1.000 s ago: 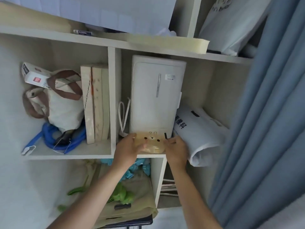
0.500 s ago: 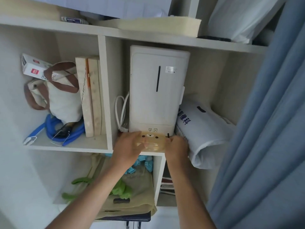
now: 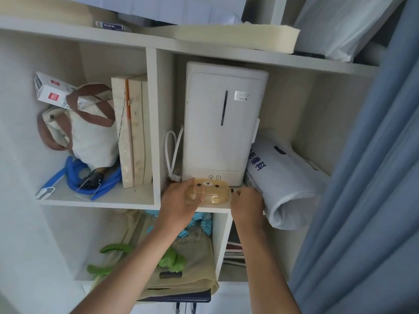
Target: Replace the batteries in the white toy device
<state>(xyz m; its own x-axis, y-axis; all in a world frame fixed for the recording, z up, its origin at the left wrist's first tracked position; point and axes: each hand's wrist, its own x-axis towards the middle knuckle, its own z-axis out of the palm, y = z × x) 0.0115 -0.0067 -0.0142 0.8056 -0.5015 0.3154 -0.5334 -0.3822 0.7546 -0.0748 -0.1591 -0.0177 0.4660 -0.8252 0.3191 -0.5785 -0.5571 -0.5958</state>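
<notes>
A translucent amber box with a bear face [image 3: 209, 192] lies at the front edge of the middle shelf [image 3: 145, 203]. My left hand [image 3: 179, 203] is wrapped around its left end, thumb over the front. My right hand [image 3: 247, 203] rests at the box's right end with curled fingers. A small black piece [image 3: 232, 191] shows at the fingertips; whether the hand holds it is unclear. Directly behind the box stands a tall white appliance [image 3: 223, 123]. No white toy device or batteries can be made out.
A rolled white bag with blue print [image 3: 283, 177] lies right of my right hand. A white cable [image 3: 172, 152] hangs left of the appliance. The left compartment holds wooden boards [image 3: 132, 132], a canvas bag [image 3: 88, 130] and blue tubing [image 3: 74, 175]. A blue curtain [image 3: 367, 177] fills the right side.
The view drifted slightly. Both hands stay at the bear box, and my left hand has closed further around its left end.
</notes>
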